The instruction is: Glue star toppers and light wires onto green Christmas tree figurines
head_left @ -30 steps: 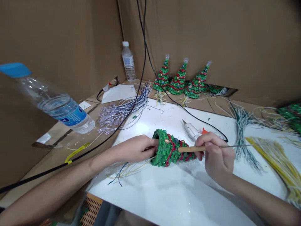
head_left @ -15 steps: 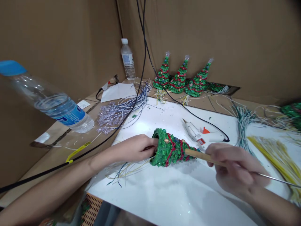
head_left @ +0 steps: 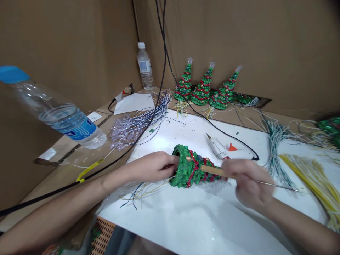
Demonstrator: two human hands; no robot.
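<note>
Mid-frame: left hand (head_left: 151, 167) fingers pinch the base of the tree (head_left: 191, 171) lying sideways; blurry right hand (head_left: 248, 182) curls around a wooden-handled tool (head_left: 215, 171), palm down.

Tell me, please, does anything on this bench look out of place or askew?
The water bottle at the near left leans steeply sideways instead of standing upright like the far bottle by the cardboard wall.

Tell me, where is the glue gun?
In the head view, the white glue gun lies on the white table, right of centre, just behind the right hand and the green toy tree lying on its side.
</note>
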